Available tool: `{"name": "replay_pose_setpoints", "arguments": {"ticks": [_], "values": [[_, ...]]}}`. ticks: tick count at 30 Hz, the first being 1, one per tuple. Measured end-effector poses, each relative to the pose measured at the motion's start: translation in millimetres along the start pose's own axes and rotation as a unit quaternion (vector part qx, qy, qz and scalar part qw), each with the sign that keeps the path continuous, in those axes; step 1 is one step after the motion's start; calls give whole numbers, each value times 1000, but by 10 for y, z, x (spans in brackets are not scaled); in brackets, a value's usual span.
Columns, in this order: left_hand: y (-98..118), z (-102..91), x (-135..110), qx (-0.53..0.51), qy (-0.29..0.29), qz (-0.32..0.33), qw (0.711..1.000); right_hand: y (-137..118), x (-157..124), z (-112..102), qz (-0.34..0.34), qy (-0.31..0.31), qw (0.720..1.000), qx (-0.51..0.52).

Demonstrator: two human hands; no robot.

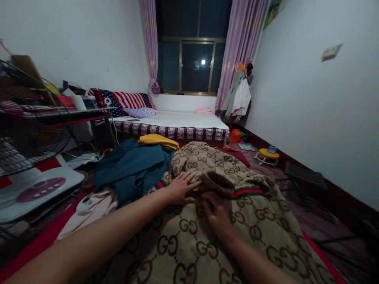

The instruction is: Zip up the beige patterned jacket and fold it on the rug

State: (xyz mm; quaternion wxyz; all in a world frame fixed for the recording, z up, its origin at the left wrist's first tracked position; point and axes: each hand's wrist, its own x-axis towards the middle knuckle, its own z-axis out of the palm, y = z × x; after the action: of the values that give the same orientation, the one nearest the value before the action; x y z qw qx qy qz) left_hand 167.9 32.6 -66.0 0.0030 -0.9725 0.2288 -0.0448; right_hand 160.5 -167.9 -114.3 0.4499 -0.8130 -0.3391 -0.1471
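A large beige garment with brown interlocking letters is spread in front of me, with a green-and-red stripe running across it. Near its middle, the cloth bunches around a dark opening. Beside that opening on the left, my left hand lies flat on the fabric, fingers apart. My right hand is at the near side of the opening, its fingers bent around the fabric and partly in shadow. Left of the garment lie a teal cloth, a yellow cloth and a pale pink cloth.
A fan and a cluttered desk stand on the left. Beyond the clothes is a bed beneath the window. To the right are a small yellow stool and a dark folding stool by the wall.
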Motion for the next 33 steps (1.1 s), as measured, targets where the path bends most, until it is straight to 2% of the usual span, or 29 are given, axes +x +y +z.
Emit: {"name": "replay_pose_setpoints", "arguments": {"ticks": [2, 4, 8, 11, 14, 17, 20, 23, 26, 30, 33], "values": [[-44, 215, -229, -18, -11, -40, 999, 32, 45, -84, 15, 6, 1000, 24], [-74, 250, -469, -29, -5, -54, 998, 40, 136, -135, 9, -12, 999, 31], [0, 56, -993, -60, 5, -69, 996, -25, 395, -71, 12, -102, 995, -19], [113, -87, -1476, -66, 27, -141, 987, -124, 560, 66, 7, -176, 978, -112], [222, -118, -2017, -68, 35, -257, 963, -232, 655, 192, -4, -233, 945, -231], [329, -33, -2511, -105, 31, -364, 925, -313, 736, 265, -5, -268, 908, -322], [444, 66, -2835, -197, 68, -404, 891, -346, 905, 256, 6, -285, 891, -355], [556, 54, -2936, -276, 99, -412, 863, -350, 1201, 153, 25, -295, 884, -362], [672, -98, -2854, -306, 122, -405, 853, -356, 1540, -2, 59, -299, 880, -363], [912, -415, -2560, -345, 148, -361, 854, -361, 1853, -166, 89, -254, 885, -380], [1171, -602, -2226, -373, 120, -316, 864, -330, 1943, -233, 97, -198, 885, -410]]}}
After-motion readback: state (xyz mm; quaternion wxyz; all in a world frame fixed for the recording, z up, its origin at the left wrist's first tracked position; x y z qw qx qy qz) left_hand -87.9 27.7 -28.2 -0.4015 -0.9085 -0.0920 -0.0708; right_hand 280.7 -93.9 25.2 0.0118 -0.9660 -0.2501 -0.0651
